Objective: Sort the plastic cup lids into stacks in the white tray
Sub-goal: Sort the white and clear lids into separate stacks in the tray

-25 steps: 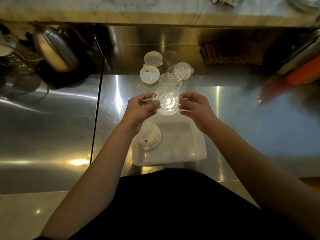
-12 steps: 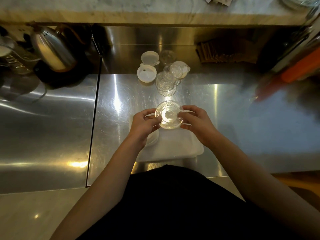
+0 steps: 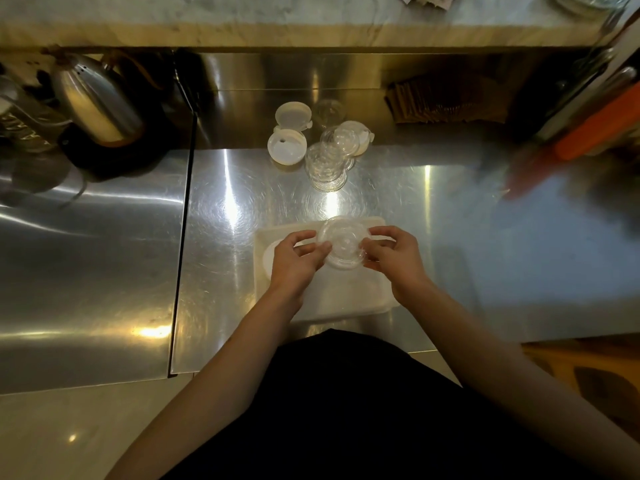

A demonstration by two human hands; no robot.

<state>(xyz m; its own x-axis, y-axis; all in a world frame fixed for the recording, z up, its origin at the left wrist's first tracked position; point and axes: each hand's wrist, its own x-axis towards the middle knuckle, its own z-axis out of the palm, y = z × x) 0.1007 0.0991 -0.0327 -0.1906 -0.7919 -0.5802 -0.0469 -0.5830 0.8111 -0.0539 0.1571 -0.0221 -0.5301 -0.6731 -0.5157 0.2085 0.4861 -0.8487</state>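
**Steel counter, clear lid held over white tray**

Closest in, dark clothing and two bare forearms reaching forward. Just beyond, the white tray near the counter's front edge, its near half bare. Over its far half, left hand and right hand facing each other, fingers curled, pinching the clear lid by opposite sides of its rim. Lid roughly level and low over the tray; touching the tray floor or not, cannot tell, nor whether one lid or a few nested. Beside the left hand, in the tray's far left corner, a stack of white lids, mostly hidden by the fingers.

Farther out on bare steel, well apart from the tray, a leaning heap of clear lids. Touching it on both sides, loose white lids, one more just behind.

Farthest back: metal kettle on a dark base at left, brown stack against the back wall, blurred orange shape at right, pale marble ledge above.
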